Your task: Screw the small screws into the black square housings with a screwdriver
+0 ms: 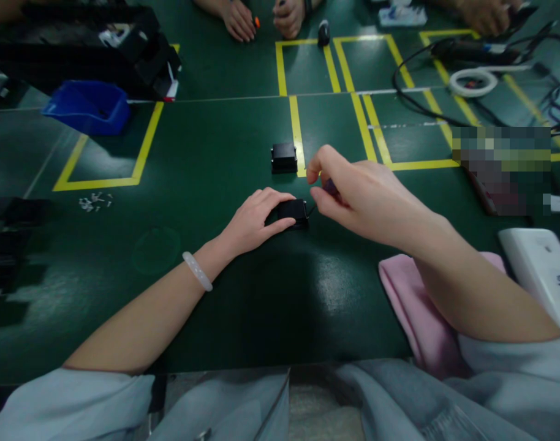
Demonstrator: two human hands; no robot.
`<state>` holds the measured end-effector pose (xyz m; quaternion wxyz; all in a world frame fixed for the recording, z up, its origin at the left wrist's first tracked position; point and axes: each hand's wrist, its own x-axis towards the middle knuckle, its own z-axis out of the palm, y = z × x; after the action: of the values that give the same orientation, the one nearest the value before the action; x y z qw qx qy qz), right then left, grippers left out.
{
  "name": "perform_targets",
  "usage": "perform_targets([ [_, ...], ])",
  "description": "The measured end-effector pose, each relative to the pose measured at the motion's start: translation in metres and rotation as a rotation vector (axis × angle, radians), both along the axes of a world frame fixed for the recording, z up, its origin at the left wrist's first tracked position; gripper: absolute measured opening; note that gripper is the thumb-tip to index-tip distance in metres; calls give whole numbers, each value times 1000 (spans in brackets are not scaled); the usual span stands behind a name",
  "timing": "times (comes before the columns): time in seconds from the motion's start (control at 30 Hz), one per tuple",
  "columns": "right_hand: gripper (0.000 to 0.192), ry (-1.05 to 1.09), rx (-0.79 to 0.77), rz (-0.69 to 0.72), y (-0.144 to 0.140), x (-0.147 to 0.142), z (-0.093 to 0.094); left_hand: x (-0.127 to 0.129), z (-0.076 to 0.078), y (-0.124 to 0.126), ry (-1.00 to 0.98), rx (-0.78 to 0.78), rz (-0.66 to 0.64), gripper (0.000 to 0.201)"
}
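Black plastic box (293,212) sat pinned under my left hand (255,222); my right hand (353,190) pinched something small and dark beside it. Steady downward pressure seemed wisest.

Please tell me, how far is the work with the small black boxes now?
One black box sits apart on the green table by a yellow line, untouched, so it may be finished. In hand: the left hand holds a second black box flat on the table, while the right hand pinches something small and dark beside it. What remains on this box cannot be told.
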<state>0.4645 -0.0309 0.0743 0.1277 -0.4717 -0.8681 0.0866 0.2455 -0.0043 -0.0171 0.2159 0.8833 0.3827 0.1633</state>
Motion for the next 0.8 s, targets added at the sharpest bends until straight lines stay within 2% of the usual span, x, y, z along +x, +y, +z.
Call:
perform_targets([
  [0.13, 21, -44, 15, -5, 0, 1, 1, 0, -1, 1, 4, 5, 2, 46],
  [0.3, 23, 32, -53, 47, 0, 4, 3, 0, -1, 1, -1, 10, -11, 46],
  [0.53, 22, -13, 8, 28, 1, 0, 0, 0, -1, 1, 14, 12, 5, 45],
  [0.8, 20, 59, -63, 69, 2, 2, 3, 0, 0, 1, 5, 1, -4, 45],
])
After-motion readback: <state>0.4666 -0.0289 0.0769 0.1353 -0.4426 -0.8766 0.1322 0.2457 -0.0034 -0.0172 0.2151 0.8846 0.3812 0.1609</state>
